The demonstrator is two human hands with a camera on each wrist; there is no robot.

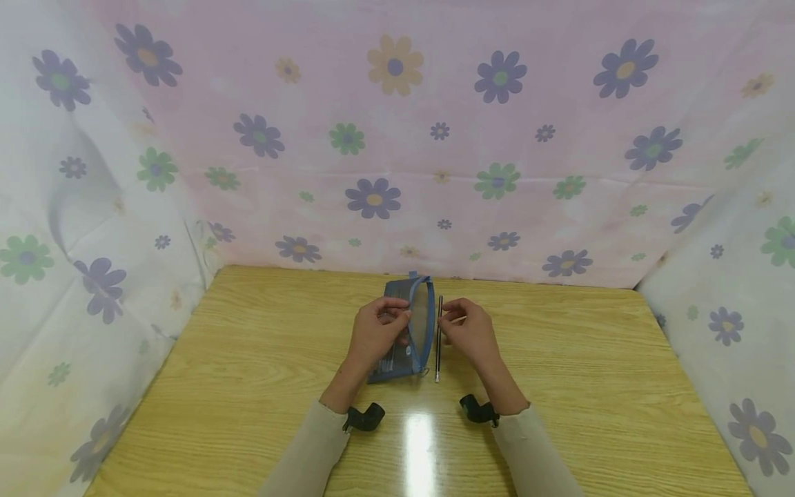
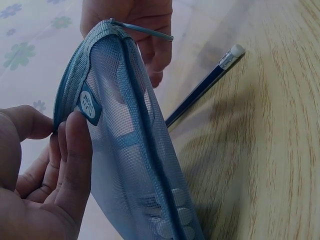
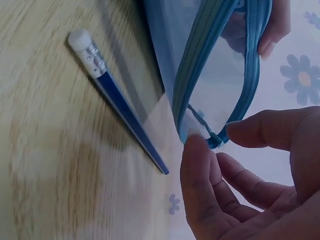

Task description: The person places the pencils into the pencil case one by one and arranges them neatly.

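A blue mesh zip pencil case (image 1: pixel 397 366) stands tilted on the wooden table, its zipped mouth gaping to the right. My left hand (image 1: pixel 377 331) pinches the rim of that mouth between thumb and fingers, beside a small logo tag (image 2: pixel 90 106). To the right of the case lies a dark blue pencil (image 3: pixel 122 107), its white eraser toward me. Just beside the pencil hovers my right hand (image 1: pixel 470 331), thumb and forefinger parted and the other fingers loosely bent. In the right wrist view its fingertips overlap the end of the zip. Mesh partly hides the inside of the case.
The wooden table (image 1: pixel 261 345) meets a flowered pink cloth (image 1: pixel 397 138) at the back. Pale flowered cloths hang at both sides. Black devices (image 1: pixel 365 417) are worn on both wrists, below beige sleeves (image 1: pixel 310 442). A bright reflection shows on the tabletop near the front.
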